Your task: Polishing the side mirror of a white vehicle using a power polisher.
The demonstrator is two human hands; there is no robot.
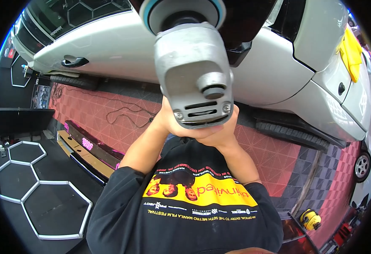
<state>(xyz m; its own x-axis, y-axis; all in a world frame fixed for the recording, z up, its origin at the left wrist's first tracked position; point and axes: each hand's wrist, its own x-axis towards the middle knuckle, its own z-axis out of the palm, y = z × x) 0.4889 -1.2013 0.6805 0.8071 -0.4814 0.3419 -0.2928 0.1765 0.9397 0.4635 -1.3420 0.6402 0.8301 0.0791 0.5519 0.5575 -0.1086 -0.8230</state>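
Observation:
A rotary polisher [192, 63] with a bare-metal gear head fills the upper middle, close to the camera. Its round blue-rimmed pad [145, 16] points away at the top edge, in front of a dark part of a silver car [115, 47]. Whether the pad touches the car cannot be seen. My left hand [172, 122] wraps around the tool just behind the gear head. From the other side my right hand [226, 133] closes on it too. The gear head hides most of the fingers and the polisher's body.
A dark cable [125, 108] trails over the red floor tiles [87, 101]. Long trim pieces [90, 146] lie at left. A yellow cloth [351, 55] hangs on the car at right. A yellow machine [311, 219] stands lower right; a second car [361, 165] is beyond.

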